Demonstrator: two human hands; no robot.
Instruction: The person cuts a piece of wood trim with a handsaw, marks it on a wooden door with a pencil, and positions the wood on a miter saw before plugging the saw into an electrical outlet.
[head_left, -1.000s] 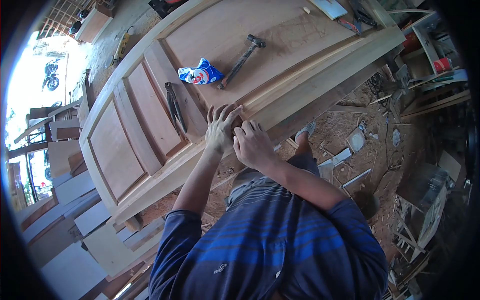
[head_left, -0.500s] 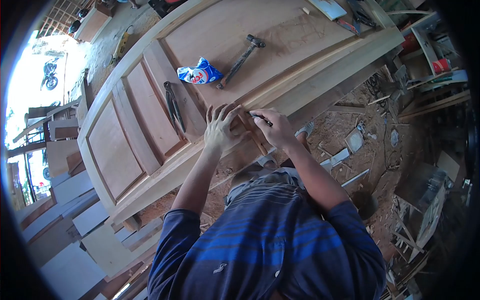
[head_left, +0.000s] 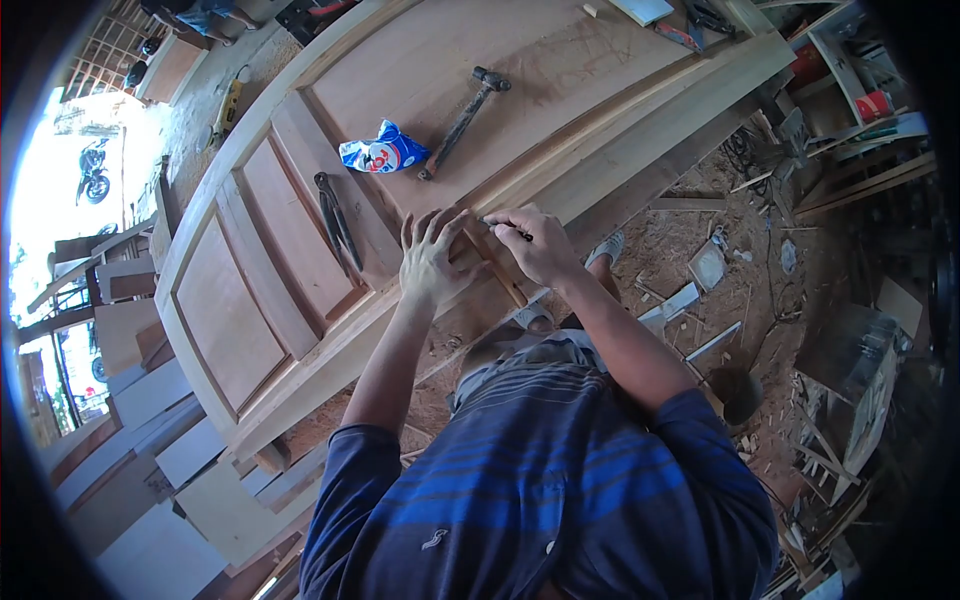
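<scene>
My left hand (head_left: 430, 265) lies with fingers spread over the edge of a large panelled wooden door (head_left: 570, 190), its thumb against a narrow wooden strip (head_left: 508, 283). On the strip's other side, my right hand (head_left: 540, 248) is closed in a pinch around a slim dark pen (head_left: 522, 235); its tip is near the strip's far end, by the door's inner frame edge. A pair of pincers (head_left: 337, 222) rests on the door left of my left hand. Beyond both hands lie a blue and white packet (head_left: 385, 152) and a hammer (head_left: 465, 120).
At the door's far right are hand tools (head_left: 680, 36) and a white board (head_left: 642, 10). Stacked boards (head_left: 165, 470) fill the lower left. Wood scraps (head_left: 672, 302) and shavings litter the floor. Part of another person (head_left: 205, 15) shows at the top left.
The view has shifted slightly. My right hand has turned a little and the pen's angle has changed with it. My left hand stays spread in place. More of the other person shows.
</scene>
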